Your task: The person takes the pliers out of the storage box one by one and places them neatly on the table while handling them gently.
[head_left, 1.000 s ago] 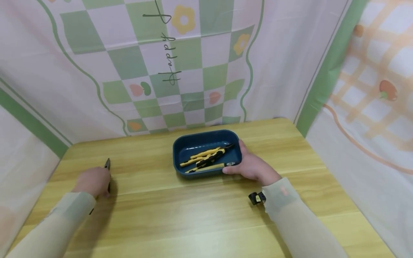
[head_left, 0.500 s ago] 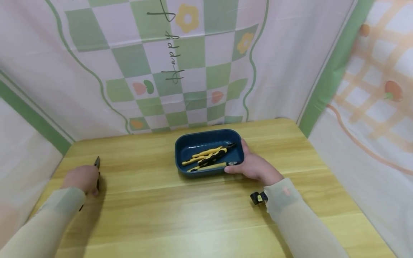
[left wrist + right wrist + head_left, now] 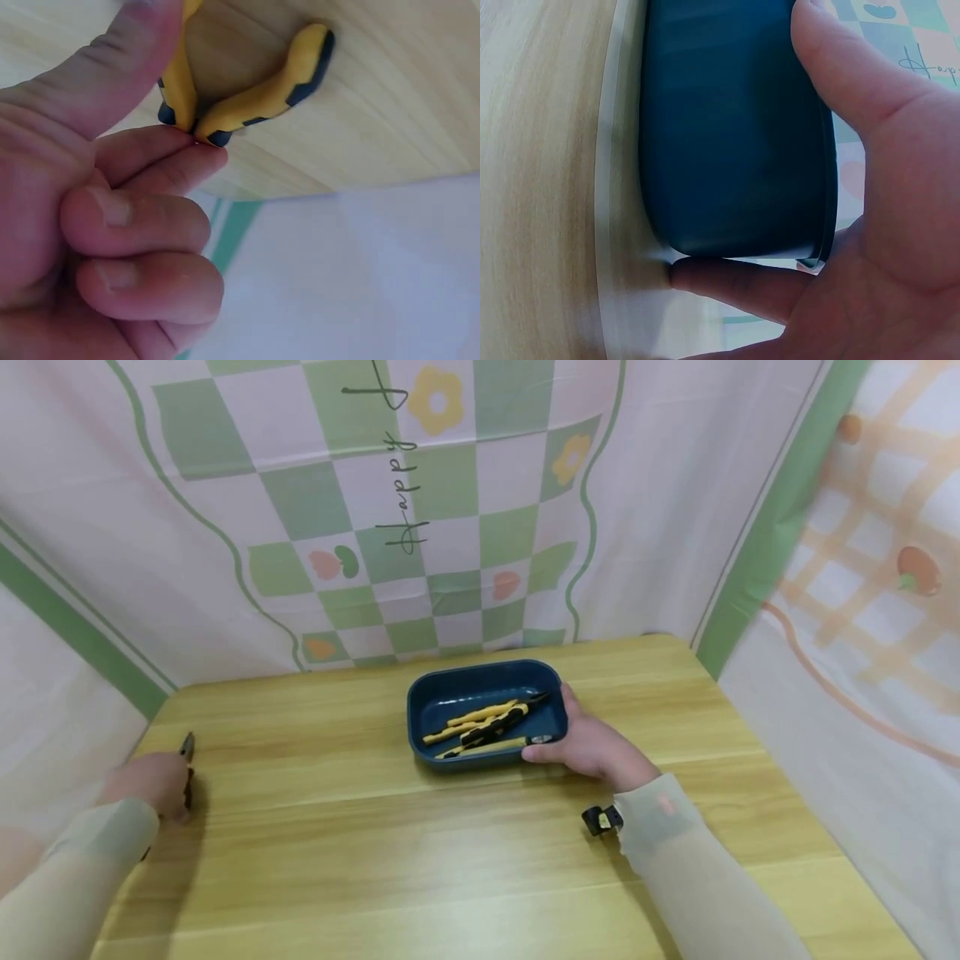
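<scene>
At the table's left side, my left hand [image 3: 150, 783] holds a pair of pliers, whose dark metal nose [image 3: 187, 746] points toward the back. The left wrist view shows the pliers' yellow-and-black handles [image 3: 277, 82] spread apart in a V, with the thumb and fingertips at one handle and where they meet. My right hand [image 3: 588, 745] grips the right end of a dark blue box [image 3: 480, 765], thumb over its front rim and fingers along its end wall. Inside the box lie several yellow-and-black handled tools [image 3: 495, 724].
The wood-grain table [image 3: 360, 860] reaches back to a hanging cloth [image 3: 442, 543] with green checks and flowers. More cloth [image 3: 840, 693] hangs at the right side. A small black device [image 3: 602, 820] sits at the right wrist.
My left hand has moved left across the table with the pliers. The right hand keeps its hold on the box. The view has shifted slightly.
</scene>
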The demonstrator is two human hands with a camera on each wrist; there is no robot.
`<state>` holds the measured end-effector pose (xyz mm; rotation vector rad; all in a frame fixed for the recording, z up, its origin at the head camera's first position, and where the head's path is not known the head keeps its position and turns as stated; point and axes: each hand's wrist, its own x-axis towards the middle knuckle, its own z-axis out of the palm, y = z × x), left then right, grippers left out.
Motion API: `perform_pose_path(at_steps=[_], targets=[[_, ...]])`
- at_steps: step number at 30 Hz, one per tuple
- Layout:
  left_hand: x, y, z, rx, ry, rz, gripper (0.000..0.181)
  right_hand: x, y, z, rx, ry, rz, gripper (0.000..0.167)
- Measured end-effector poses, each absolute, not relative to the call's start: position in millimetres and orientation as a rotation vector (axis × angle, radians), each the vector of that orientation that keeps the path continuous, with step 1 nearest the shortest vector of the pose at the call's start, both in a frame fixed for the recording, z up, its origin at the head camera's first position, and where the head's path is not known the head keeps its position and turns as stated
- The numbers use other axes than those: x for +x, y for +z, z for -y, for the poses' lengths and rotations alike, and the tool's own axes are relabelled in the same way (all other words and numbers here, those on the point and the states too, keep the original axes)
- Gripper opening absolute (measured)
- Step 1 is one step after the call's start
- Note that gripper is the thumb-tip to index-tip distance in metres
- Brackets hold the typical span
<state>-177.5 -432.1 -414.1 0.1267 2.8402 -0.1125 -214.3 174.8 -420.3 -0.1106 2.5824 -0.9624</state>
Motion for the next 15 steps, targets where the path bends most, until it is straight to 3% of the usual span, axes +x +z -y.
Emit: perform_pose_path(at_steps=[15], targets=[[-165, -417, 452, 0.054, -0.065, -2.747, 0.041, -215, -418, -176, -0.107, -0.954, -2.593, 0.135]])
